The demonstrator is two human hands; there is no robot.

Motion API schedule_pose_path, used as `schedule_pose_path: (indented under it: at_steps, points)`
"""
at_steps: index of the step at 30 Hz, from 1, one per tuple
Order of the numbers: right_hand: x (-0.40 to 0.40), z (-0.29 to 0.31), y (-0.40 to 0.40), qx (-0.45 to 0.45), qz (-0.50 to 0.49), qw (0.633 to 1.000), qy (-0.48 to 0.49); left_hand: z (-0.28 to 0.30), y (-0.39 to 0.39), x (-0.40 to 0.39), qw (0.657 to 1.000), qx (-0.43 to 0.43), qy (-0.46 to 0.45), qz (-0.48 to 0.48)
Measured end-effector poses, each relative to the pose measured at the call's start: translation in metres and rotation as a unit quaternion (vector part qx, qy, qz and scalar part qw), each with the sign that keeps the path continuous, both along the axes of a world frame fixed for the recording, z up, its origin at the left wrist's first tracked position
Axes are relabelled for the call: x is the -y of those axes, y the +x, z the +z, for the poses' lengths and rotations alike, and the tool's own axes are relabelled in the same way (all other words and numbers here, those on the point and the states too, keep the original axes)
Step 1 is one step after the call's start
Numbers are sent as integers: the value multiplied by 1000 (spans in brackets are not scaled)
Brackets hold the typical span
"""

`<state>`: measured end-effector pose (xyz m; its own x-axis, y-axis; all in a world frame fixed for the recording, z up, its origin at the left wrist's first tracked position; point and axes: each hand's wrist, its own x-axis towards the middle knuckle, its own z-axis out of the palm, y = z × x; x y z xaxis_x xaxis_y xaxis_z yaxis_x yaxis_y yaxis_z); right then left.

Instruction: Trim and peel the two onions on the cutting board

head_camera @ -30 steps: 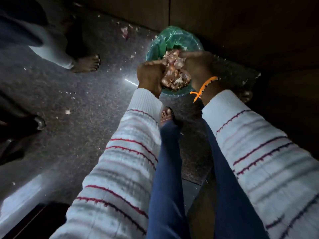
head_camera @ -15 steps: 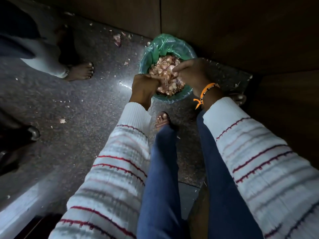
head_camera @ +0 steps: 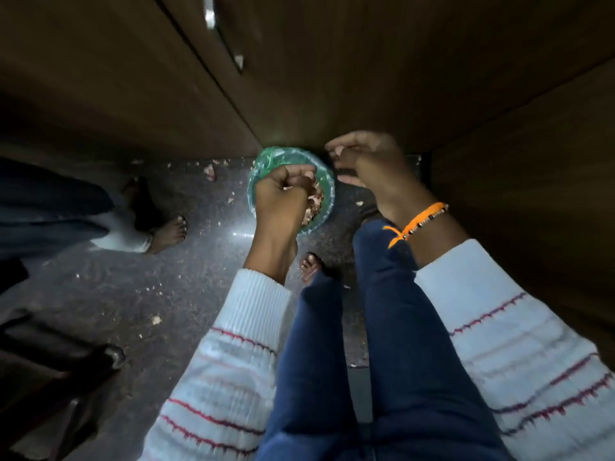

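Dark speckled floor lay under the person, with brown cupboard doors beyond the hands. Just under the left hand stood a bin lined with a green bag, with onion peels inside. The left hand's fingers were curled tight, and whether they held peels I cannot tell. The right hand hung beside the bin's right edge, fingers loosely bent, holding nothing that could be seen. Small scraps lay on the floor left of the hands. No onions or cutting board were in view.
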<state>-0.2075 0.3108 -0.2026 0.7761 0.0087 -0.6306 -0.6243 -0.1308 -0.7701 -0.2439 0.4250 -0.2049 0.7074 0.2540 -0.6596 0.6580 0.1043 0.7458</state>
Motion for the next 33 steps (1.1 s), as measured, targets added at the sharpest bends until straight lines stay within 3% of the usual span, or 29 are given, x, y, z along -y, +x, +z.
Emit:
schedule_pose_path:
  at_steps: [7,14,22,28,33]
  points:
    - [85,120,-7,92,-94,991,1,104,30,72,986,103,-47,-120]
    - [166,191,6,178,-224,958,-14,169,79,160,954,171,-73,-233]
    - [252,222,44,223,-300,927,-9,207,131,253,917,218,-76,-325]
    - [307,232,70,226,-350,909,-11,222,166,312,909,213,-83,-349]
    - [343,233,82,248,-368,889,-116,226,187,354,901,195,-97,-376]
